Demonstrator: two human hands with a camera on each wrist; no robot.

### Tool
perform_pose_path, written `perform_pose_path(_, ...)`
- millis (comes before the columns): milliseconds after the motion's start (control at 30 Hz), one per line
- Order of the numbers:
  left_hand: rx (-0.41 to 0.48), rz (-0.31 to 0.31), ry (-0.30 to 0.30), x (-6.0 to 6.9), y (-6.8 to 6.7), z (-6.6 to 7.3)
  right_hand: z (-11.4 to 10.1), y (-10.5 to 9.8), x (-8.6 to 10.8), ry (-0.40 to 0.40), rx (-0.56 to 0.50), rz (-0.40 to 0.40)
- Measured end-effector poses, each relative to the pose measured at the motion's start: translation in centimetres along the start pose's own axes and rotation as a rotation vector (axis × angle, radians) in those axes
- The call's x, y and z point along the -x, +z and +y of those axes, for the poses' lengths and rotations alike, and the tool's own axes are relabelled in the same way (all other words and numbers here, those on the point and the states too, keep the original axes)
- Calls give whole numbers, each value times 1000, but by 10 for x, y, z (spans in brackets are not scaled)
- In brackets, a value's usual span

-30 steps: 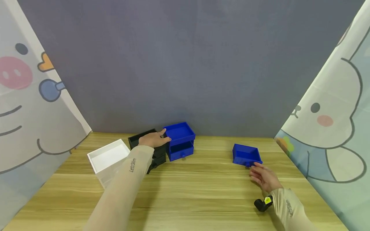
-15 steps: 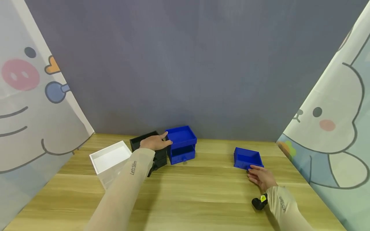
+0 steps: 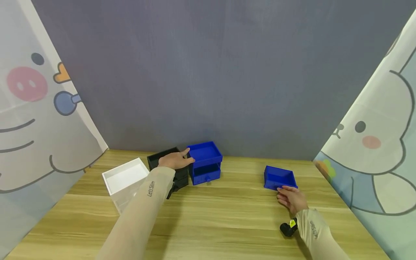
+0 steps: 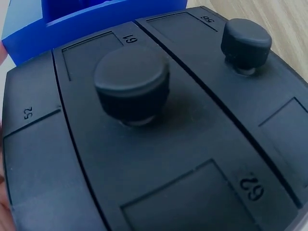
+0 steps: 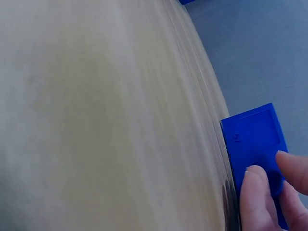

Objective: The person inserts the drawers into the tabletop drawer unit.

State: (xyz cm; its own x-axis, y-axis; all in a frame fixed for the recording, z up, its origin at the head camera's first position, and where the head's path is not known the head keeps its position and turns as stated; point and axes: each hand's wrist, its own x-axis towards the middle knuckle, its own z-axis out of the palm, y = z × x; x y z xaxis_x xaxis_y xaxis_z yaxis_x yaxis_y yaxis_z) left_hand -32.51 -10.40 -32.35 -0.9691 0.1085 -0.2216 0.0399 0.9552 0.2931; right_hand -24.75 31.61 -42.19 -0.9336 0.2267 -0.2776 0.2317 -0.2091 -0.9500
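A blue drawer cabinet (image 3: 204,151) with an open top tray and a dark upper slot stands against a black drawer cabinet (image 3: 180,177). My left hand (image 3: 172,160) lies over the black cabinet. Its thumb and index finger stretch out and touch the blue cabinet's left side. Black fronts with round knobs (image 4: 132,84) fill the left wrist view. On the right lies a separate blue drawer (image 3: 280,177). My right hand (image 3: 293,199) pinches its front knob (image 5: 275,183) between thumb and fingers. The drawer rests on the table.
A white box (image 3: 126,177) with an open top stands at the left, partly behind my left sleeve. A grey backdrop (image 3: 208,79) rises behind the wooden table (image 3: 214,220). Printed cloths (image 3: 370,151) flank both sides.
My right fingers have shifted left and come over the loose drawer's knob, which showed before. My left hand keeps its place on the blue cabinet. The whole view has shifted slightly.
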Motion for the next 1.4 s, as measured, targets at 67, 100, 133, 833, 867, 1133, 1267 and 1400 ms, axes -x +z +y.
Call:
perform_pose_path(67,-1,-4,0,-1,1,-1,-1,3,0,-14,-16,17)
perform_pose_path(100,-4,-4,1,-2,0,-2,-1,5,0,-27,-24,22)
perform_pose_path(133,-7,-4,3,-2,0,-2,-2,7,0,-39,-32,31)
perform_pose_path(833,4,-2,4,3,-2,2,6,8,-1,-22,-130,78)
perform_pose_path(867,6,-2,2,3,-2,2,6,8,-1,-11,-143,73)
perform_pose_path(1133,18,2,5,3,-1,2,0,10,-2,-39,-234,43)
perform_pose_path(1267,19,5,6,2,-1,1,-1,13,0,-46,-269,44)
perform_pose_path(1400,25,5,13,3,-1,0,2,18,3,-65,-279,73)
